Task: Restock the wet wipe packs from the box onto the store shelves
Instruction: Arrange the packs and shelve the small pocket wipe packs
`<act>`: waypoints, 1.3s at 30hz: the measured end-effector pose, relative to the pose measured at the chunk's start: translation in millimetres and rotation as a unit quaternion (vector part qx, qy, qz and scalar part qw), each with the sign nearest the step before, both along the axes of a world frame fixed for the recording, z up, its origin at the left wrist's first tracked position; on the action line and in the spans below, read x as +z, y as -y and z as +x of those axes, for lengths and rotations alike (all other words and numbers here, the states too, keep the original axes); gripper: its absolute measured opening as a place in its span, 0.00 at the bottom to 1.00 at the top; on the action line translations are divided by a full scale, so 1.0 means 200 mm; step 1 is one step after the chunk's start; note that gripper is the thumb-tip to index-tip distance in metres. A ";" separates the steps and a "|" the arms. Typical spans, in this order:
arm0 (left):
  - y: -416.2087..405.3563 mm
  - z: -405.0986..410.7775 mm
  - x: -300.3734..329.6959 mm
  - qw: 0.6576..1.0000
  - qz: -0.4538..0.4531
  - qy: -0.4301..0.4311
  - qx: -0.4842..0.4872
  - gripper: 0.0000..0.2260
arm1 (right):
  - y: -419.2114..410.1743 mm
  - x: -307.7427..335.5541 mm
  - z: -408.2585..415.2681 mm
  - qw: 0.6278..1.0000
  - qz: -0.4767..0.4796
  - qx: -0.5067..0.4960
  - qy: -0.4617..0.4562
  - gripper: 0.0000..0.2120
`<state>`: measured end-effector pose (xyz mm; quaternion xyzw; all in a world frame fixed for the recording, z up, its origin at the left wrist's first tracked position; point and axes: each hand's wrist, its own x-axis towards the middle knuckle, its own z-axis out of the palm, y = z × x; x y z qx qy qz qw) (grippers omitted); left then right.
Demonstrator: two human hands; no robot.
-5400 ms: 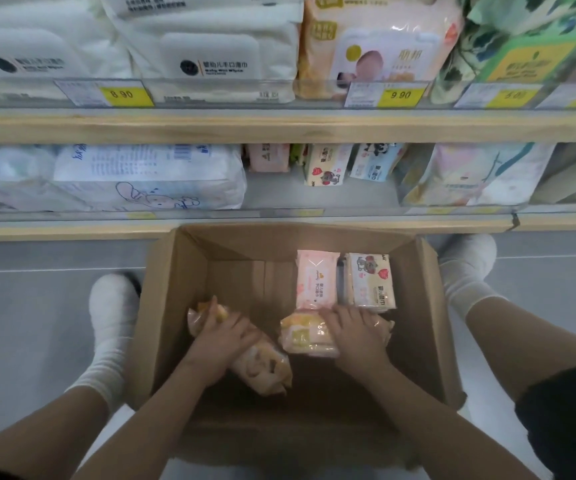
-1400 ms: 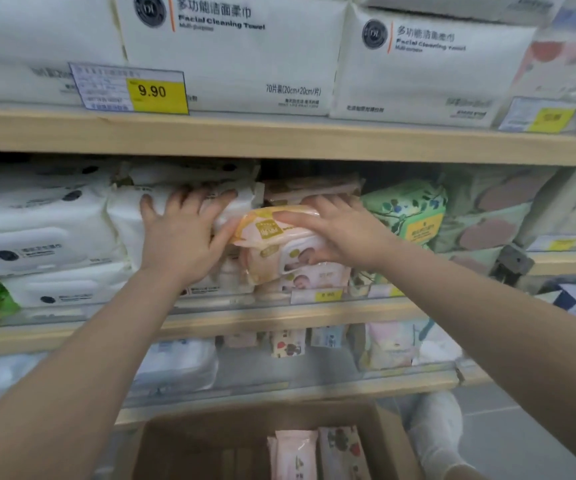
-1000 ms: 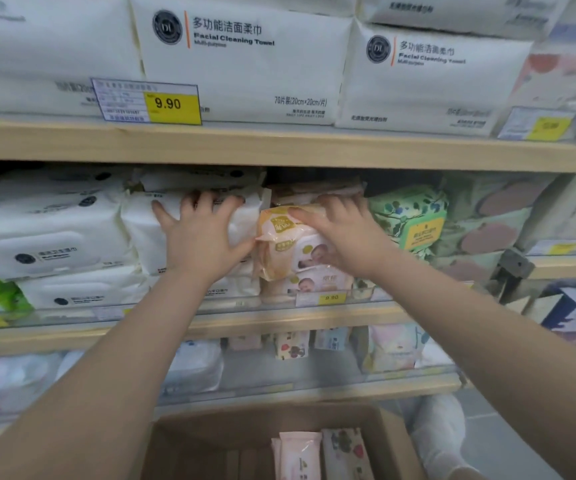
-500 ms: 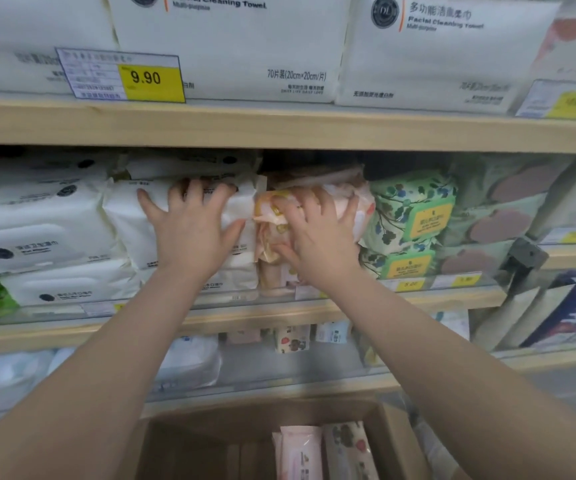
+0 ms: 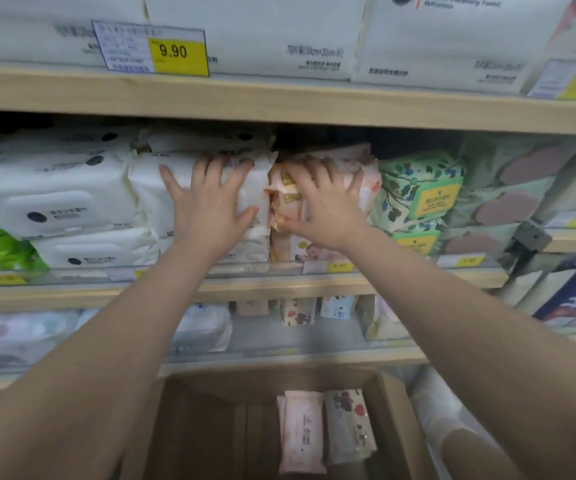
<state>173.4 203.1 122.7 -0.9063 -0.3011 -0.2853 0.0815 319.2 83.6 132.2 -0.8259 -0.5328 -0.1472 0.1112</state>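
On the middle shelf [image 5: 279,285], my right hand [image 5: 324,206] presses with spread fingers against a peach-coloured wet wipe pack [image 5: 281,202] wedged into its stack. My left hand [image 5: 210,206] lies flat with straight fingers on the white wipe packs [image 5: 151,199] beside it, touching them. Below, the open cardboard box [image 5: 400,427] holds a pink pack [image 5: 302,431] and a white pack with a red print [image 5: 348,424], standing side by side.
Green floral packs [image 5: 418,192] sit right of the peach stack. Large white towel packs [image 5: 262,32] fill the top shelf behind a 9.90 price tag [image 5: 175,51]. Small packs [image 5: 297,311] stand on the lower shelf. A white-socked foot [image 5: 442,414] is right of the box.
My right hand has pushed the peach pack deeper into the shelf stack, its fingers now spread over the pack's front. My left hand stayed on the white packs.
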 end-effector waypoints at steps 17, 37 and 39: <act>0.43 -0.54 -1.23 0.948 -0.219 -0.229 -0.035 0.31 | 0.87 -1.25 -0.47 0.905 -0.138 -0.121 -0.385 0.17; 0.45 -0.51 -1.42 0.955 -0.222 -0.197 0.002 0.35 | 0.70 -1.68 -0.59 0.767 -0.079 -0.328 -0.545 0.14; 0.47 -0.53 -1.38 0.956 -0.239 -0.168 -0.008 0.33 | 0.72 -1.64 -0.59 0.740 -0.054 -0.317 -0.591 0.14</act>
